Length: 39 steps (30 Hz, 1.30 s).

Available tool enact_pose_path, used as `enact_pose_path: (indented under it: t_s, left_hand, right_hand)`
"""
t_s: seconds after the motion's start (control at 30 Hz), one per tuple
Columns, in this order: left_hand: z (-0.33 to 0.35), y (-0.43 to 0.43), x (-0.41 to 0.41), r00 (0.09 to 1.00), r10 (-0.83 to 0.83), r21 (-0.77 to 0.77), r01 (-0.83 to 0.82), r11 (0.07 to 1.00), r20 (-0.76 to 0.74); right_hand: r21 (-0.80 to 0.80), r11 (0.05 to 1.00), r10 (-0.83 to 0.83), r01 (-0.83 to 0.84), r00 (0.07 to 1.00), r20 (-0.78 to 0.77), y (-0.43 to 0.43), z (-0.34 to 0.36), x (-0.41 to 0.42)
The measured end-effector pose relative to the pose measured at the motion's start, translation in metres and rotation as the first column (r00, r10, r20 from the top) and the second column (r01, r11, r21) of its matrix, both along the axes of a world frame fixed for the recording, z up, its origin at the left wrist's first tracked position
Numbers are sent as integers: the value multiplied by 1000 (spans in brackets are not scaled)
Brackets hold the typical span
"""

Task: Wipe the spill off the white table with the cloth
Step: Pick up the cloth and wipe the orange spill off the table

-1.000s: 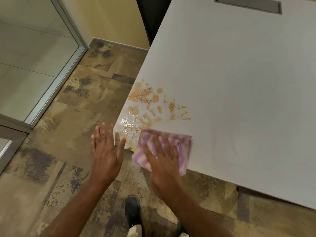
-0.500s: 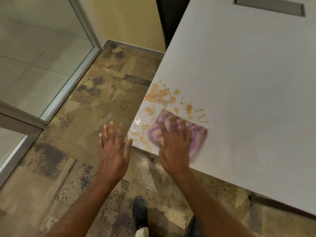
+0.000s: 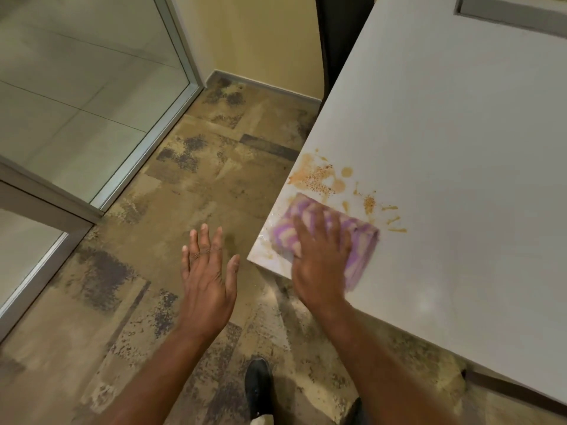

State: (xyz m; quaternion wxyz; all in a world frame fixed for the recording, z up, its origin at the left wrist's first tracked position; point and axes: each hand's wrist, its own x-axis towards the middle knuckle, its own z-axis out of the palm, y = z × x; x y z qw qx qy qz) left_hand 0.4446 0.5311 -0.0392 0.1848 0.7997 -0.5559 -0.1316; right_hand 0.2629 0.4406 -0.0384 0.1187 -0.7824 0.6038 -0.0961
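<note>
- Your right hand (image 3: 319, 256) lies flat on the purple-and-cream striped cloth (image 3: 331, 237), fingers spread and pressing down rather than curled around it.
- The cloth sits at the near left corner of the white table (image 3: 460, 148), covering the near part of the orange spill (image 3: 322, 179).
- Splashes and specks show on the table just beyond and to the right of the cloth.
- Your left hand (image 3: 207, 271) hovers open, fingers extended, over the mottled floor (image 3: 184, 179), just left of the table corner, holding nothing.
</note>
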Motion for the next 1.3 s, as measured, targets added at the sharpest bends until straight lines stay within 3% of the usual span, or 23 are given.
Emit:
enact_pose_path:
  t_s: [0.13, 0.27, 0.33, 0.43, 0.57, 0.73, 0.9, 1.03, 1.17, 1.3]
  left_hand:
    - [-2, 6, 11, 1000, 28, -22, -28, 999, -1]
    - [-1, 10, 19, 999, 39, -14, -40, 999, -9]
    - [-3, 10, 21, 999, 39, -2, -39, 999, 4]
    - [-5, 9, 23, 999, 43, 4, -43, 999, -10]
    - [-9, 8, 23, 998, 51, 0, -51, 999, -43]
    - [-9, 5, 20, 995, 73, -7, -74, 997, -67]
    - [-5, -3, 19, 992, 85, 7, -84, 996, -90]
    - [-5, -5, 19, 990, 87, -2, -88, 996, -107]
    - [-9, -6, 14, 989, 87, -7, -89, 996, -115]
    - [-13, -6, 11, 987, 106, -5, -108, 994, -121]
  right_hand:
    - [-37, 974, 226, -225, 974, 26, 10, -6, 35]
    - [-55, 924, 382, -379, 921, 70, 44, -12, 3]
    - [-35, 935, 355, -353, 930, 96, 49, -13, -32]
    - [10, 984, 179, -180, 983, 46, 27, -6, -62]
    - [-27, 999, -28, 26, 997, -68, -18, -2, -18]
    - [-53, 983, 175, -175, 985, -3, -9, -9, 46]
    - [-45, 918, 396, -394, 915, 79, 41, -13, 4]
    - [28, 955, 291, -294, 953, 82, 32, -6, -46]
    - [-19, 997, 76, -75, 997, 23, -4, -2, -10]
    - [-44, 979, 201, -199, 979, 36, 2, -8, 41]
